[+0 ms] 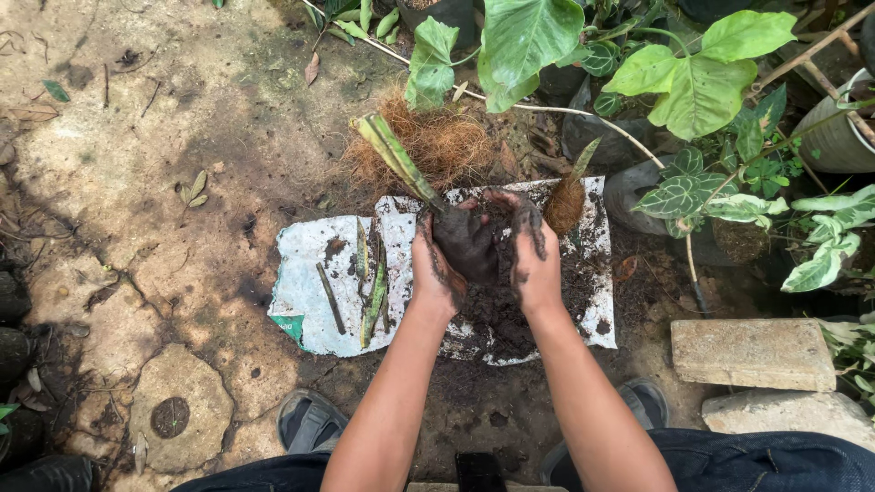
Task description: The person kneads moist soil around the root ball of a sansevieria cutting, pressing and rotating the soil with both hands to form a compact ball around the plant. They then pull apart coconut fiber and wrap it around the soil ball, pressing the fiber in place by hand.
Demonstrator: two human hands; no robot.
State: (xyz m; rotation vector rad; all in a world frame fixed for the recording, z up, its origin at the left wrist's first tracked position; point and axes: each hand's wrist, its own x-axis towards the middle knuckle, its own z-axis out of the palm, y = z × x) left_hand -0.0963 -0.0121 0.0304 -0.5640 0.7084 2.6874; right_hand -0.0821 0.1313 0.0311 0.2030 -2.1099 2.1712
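Between both soiled hands, dark soil clump with striped leaf.

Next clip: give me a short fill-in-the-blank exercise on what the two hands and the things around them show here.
1. Both hands, left hand and right hand, are smeared with dark ____.
2. Together they grip the plant's soil ball over a white ____.
3. The long striped leaf points up and to the ____.
4. Right of the sheet lies a pale flat ____.

Missing words: soil; sheet; left; brick
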